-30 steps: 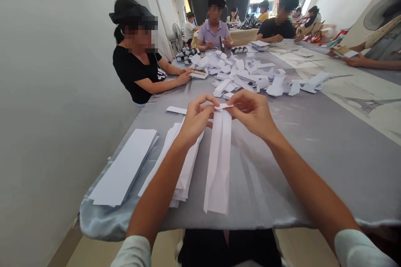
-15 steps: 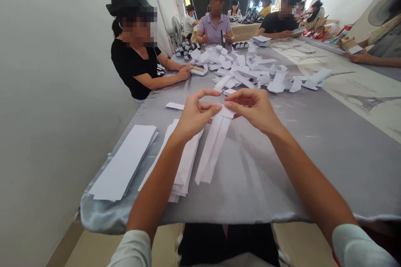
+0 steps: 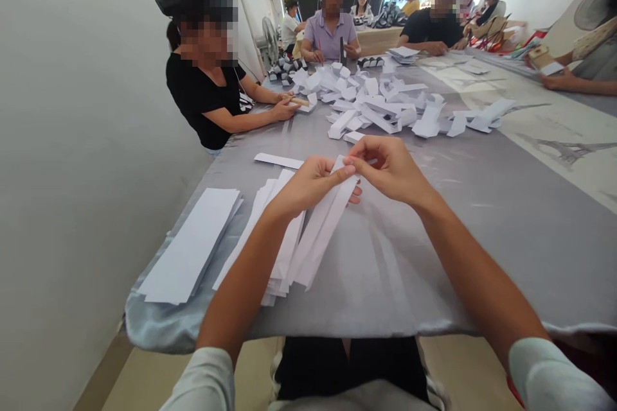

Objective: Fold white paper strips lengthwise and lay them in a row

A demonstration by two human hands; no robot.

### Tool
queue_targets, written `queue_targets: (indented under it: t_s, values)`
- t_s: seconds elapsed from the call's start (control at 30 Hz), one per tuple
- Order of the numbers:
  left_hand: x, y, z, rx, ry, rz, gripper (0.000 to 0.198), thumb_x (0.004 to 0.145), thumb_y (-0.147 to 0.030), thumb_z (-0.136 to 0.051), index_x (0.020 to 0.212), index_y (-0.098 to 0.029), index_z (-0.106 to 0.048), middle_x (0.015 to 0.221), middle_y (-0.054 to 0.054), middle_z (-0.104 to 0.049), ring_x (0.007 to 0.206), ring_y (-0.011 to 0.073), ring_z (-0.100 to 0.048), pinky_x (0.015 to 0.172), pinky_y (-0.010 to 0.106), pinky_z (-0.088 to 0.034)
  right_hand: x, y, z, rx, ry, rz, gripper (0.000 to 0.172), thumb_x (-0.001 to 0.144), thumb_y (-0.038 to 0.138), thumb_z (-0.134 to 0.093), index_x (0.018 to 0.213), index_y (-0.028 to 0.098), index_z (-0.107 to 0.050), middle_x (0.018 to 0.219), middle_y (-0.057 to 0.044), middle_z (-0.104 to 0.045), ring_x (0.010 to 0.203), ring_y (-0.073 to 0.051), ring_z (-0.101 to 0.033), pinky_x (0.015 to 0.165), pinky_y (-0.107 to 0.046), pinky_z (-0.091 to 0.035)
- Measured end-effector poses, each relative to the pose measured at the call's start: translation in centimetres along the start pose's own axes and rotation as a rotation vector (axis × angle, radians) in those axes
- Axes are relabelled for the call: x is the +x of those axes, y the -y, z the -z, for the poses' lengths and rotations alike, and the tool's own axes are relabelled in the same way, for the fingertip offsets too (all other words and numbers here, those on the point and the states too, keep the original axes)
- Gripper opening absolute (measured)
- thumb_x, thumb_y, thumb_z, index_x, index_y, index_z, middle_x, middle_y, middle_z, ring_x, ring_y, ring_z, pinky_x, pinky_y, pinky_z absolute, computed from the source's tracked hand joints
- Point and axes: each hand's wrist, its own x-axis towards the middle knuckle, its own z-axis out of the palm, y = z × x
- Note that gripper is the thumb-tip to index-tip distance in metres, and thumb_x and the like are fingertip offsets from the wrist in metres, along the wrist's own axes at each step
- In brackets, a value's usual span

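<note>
Head view: we see the left hand (image 3: 308,186) and right hand (image 3: 390,170) both pinched tight on the far end of one long folded paper strip (image 3: 321,231). It slants toward the near left of the grey tabletop (image 3: 434,257), its lower end resting on a stack of strips (image 3: 282,250). Flat sheets (image 3: 193,250) lie at the near left corner, a loose strip (image 3: 278,160) lies just beyond the left hand, and a heap of folded pieces (image 3: 380,106) lies toward the far edge.
</note>
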Motion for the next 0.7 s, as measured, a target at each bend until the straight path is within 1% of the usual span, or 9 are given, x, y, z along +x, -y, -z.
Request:
queue_targets:
  t_s: [0.1, 0.23, 0.3, 0.4, 0.47, 0.57, 0.63, 0.7]
  values:
    - [0.1, 0.2, -0.5, -0.115, 0.029, 0.062, 0.047, 0.089, -0.059, -0.077, 0.095, -0.013, -0.078, 0.095, 0.017, -0.08, 0.088, 0.0283, -0.08, 0.078, 0.038, -0.067, -0.1, 0.2, 0.5, -0.041, -0.03, 0.013, 0.027, 0.091, 0.047, -0.075, 0.084, 0.021, -0.073, 0.082, -0.004, -0.07, 0.071, -0.018, -0.061, 0.057, -0.031, -0.05]
    - [0.2, 0.3, -0.9, -0.169, 0.044, 0.118, 0.041, 0.086, -0.05, -0.084, 0.098, -0.011, -0.078, 0.101, 0.02, -0.081, 0.09, 0.0287, -0.081, 0.079, 0.039, -0.068, 0.0, 0.3, 1.7, -0.139, -0.178, 0.054, 0.025, 0.091, 0.047, -0.076, 0.085, 0.023, -0.073, 0.086, -0.005, -0.07, 0.078, -0.021, -0.064, 0.058, -0.031, -0.049]
    - [0.2, 0.2, -1.0, -0.177, 0.069, 0.134, 0.038, 0.085, -0.045, -0.086, 0.1, -0.011, -0.077, 0.103, 0.021, -0.081, 0.093, 0.0296, -0.081, 0.082, 0.04, -0.069, 0.2, -0.1, 2.5, -0.193, -0.216, 0.067, 0.025, 0.092, 0.047, -0.076, 0.086, 0.023, -0.072, 0.086, -0.005, -0.07, 0.08, -0.021, -0.065, 0.057, -0.031, -0.048]
    - [0.1, 0.2, -0.9, -0.164, 0.097, 0.159, 0.036, 0.084, -0.04, -0.088, 0.101, -0.011, -0.077, 0.103, 0.021, -0.081, 0.095, 0.0322, -0.081, 0.082, 0.043, -0.069, 0.7, -1.5, 3.8, -0.261, -0.252, 0.075, 0.027, 0.093, 0.05, -0.075, 0.088, 0.023, -0.072, 0.086, -0.006, -0.07, 0.081, -0.022, -0.066, 0.057, -0.031, -0.049]
    - [0.0, 0.3, -0.6, -0.141, 0.132, 0.193, 0.034, 0.082, -0.038, -0.089, 0.1, -0.011, -0.077, 0.103, 0.022, -0.081, 0.096, 0.0333, -0.081, 0.08, 0.043, -0.069, 1.2, -2.8, 4.8, -0.309, -0.318, 0.078, 0.03, 0.092, 0.053, -0.074, 0.089, 0.023, -0.072, 0.085, -0.006, -0.07, 0.08, -0.022, -0.066, 0.059, -0.032, -0.051]
    - [0.1, 0.5, -0.2, -0.11, 0.185, 0.22, 0.033, 0.085, -0.037, -0.086, 0.101, -0.011, -0.077, 0.107, 0.024, -0.08, 0.097, 0.0326, -0.081, 0.077, 0.039, -0.069, 1.8, -4.6, 6.4, -0.387, -0.403, 0.079, 0.033, 0.092, 0.054, -0.073, 0.087, 0.021, -0.072, 0.082, -0.007, -0.071, 0.078, -0.022, -0.066, 0.061, -0.033, -0.053]
    - [0.2, 0.5, 0.1, -0.069, 0.199, 0.22, 0.031, 0.086, -0.038, -0.084, 0.101, -0.012, -0.077, 0.107, 0.023, -0.08, 0.097, 0.0317, -0.081, 0.075, 0.036, -0.068, 1.9, -5.4, 7.4, -0.434, -0.426, 0.076, 0.032, 0.093, 0.052, -0.073, 0.087, 0.02, -0.072, 0.083, -0.007, -0.071, 0.079, -0.022, -0.067, 0.063, -0.033, -0.054]
    - [0.1, 0.4, 0.3, -0.003, 0.232, 0.217, 0.029, 0.086, -0.037, -0.083, 0.1, -0.012, -0.078, 0.107, 0.022, -0.08, 0.098, 0.0312, -0.081, 0.075, 0.035, -0.068, 1.8, -6.0, 8.2, -0.468, -0.47, 0.073, 0.03, 0.094, 0.049, -0.072, 0.087, 0.02, -0.071, 0.084, -0.007, -0.072, 0.079, -0.021, -0.067, 0.065, -0.034, -0.055]
